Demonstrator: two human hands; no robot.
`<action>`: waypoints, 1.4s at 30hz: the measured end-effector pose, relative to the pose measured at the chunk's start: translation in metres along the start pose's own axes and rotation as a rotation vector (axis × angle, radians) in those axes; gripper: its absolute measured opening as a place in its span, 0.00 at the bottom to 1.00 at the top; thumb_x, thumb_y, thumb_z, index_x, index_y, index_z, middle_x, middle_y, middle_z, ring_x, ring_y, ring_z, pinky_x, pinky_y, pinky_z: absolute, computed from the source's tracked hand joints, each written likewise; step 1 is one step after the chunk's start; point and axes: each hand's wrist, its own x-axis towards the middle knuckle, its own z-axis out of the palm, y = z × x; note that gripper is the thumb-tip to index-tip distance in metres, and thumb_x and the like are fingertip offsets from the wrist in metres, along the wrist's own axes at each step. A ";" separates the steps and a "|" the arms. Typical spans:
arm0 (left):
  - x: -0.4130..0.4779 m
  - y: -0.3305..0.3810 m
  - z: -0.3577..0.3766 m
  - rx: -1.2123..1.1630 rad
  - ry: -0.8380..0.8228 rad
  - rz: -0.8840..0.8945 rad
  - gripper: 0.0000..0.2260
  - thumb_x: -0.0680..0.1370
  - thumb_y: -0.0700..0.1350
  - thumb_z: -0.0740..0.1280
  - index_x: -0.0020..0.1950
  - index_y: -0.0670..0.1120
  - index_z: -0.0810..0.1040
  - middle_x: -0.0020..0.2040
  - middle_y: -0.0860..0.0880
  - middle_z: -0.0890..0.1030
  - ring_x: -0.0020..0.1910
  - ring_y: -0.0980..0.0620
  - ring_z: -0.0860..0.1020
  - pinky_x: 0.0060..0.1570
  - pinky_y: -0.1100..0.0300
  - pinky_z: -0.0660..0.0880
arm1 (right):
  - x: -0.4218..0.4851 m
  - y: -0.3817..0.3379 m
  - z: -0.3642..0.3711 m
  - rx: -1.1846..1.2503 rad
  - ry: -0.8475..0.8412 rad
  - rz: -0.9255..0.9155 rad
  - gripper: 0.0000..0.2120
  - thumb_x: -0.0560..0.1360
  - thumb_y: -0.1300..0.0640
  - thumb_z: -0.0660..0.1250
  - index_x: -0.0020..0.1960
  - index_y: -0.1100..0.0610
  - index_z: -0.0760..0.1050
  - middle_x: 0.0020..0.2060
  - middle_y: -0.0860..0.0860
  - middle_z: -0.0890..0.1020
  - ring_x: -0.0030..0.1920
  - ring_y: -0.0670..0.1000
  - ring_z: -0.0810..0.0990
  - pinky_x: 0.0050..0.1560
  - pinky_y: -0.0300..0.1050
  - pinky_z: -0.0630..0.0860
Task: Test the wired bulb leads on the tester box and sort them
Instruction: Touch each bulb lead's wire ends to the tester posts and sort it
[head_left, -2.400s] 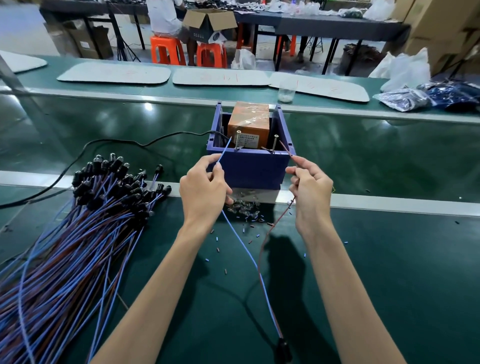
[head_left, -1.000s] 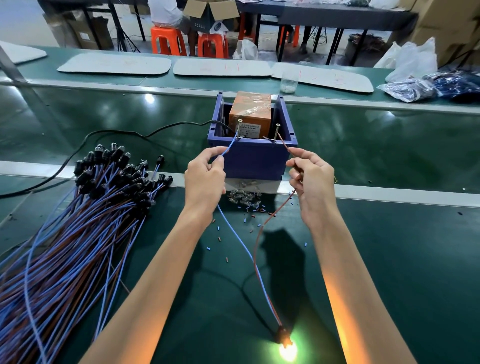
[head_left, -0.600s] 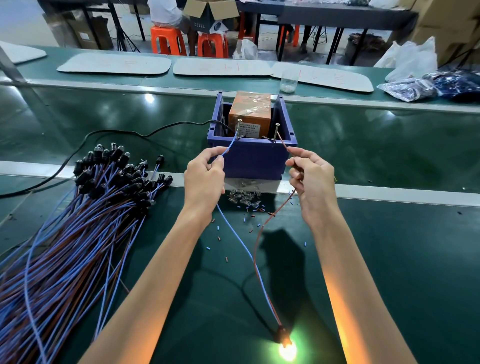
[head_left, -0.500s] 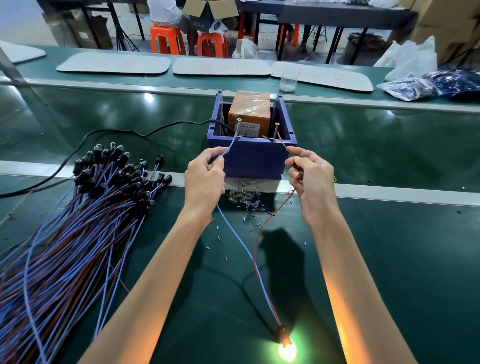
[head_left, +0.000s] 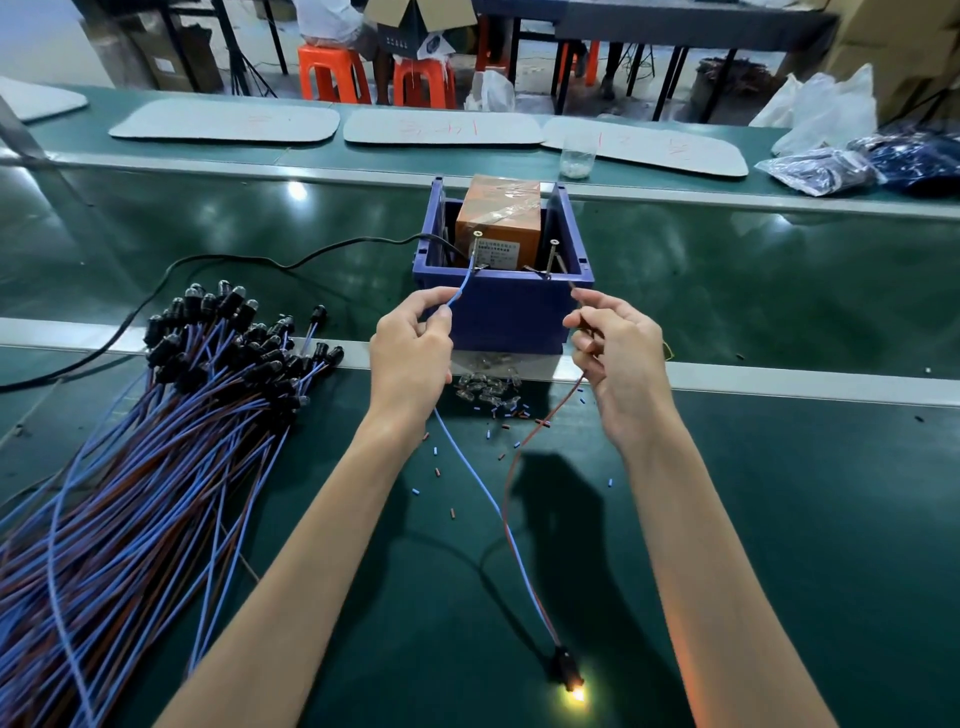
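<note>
Your left hand (head_left: 410, 353) pinches the blue wire (head_left: 462, 289) between thumb and forefinger, its end up against the left screw post (head_left: 477, 250) of the tester box (head_left: 498, 317). Your right hand (head_left: 618, 358) pinches the brown wire (head_left: 558, 402) the same way, its tip reaching to the right screw post (head_left: 552, 257); whether it touches is too fine to tell. Both wires run back from your hands, meet between your forearms and end at a black socket whose bulb (head_left: 574, 693) glows yellow on the green worktop (head_left: 779, 519), close to you. The box holds an orange unit (head_left: 501, 218), and a black cable (head_left: 234, 260) leads off to its left. Loose glass bulbs (head_left: 488, 389) and snipped bits of insulation (head_left: 436, 472) lie just in front of it. A big bundle of wired bulb leads (head_left: 156, 441) lies well to your left.
</note>
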 end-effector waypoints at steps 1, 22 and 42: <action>-0.002 0.001 0.001 0.017 0.004 0.027 0.11 0.80 0.39 0.60 0.51 0.51 0.80 0.24 0.56 0.66 0.25 0.53 0.64 0.27 0.62 0.67 | 0.000 0.000 0.001 -0.001 -0.016 0.033 0.08 0.77 0.68 0.58 0.49 0.60 0.74 0.27 0.48 0.79 0.23 0.42 0.66 0.22 0.31 0.60; -0.097 0.059 0.037 -0.286 -0.521 -0.514 0.19 0.78 0.56 0.57 0.36 0.45 0.75 0.32 0.51 0.80 0.31 0.54 0.77 0.34 0.63 0.69 | -0.029 -0.052 0.012 0.760 -0.016 0.056 0.14 0.83 0.57 0.55 0.39 0.58 0.68 0.29 0.54 0.79 0.24 0.45 0.75 0.27 0.36 0.74; -0.030 0.046 0.007 -1.019 0.020 -0.534 0.15 0.82 0.48 0.59 0.36 0.48 0.66 0.22 0.55 0.58 0.17 0.59 0.55 0.18 0.68 0.52 | -0.021 -0.055 -0.021 0.182 -0.101 -0.058 0.13 0.80 0.60 0.55 0.40 0.58 0.74 0.20 0.45 0.66 0.18 0.41 0.56 0.18 0.32 0.52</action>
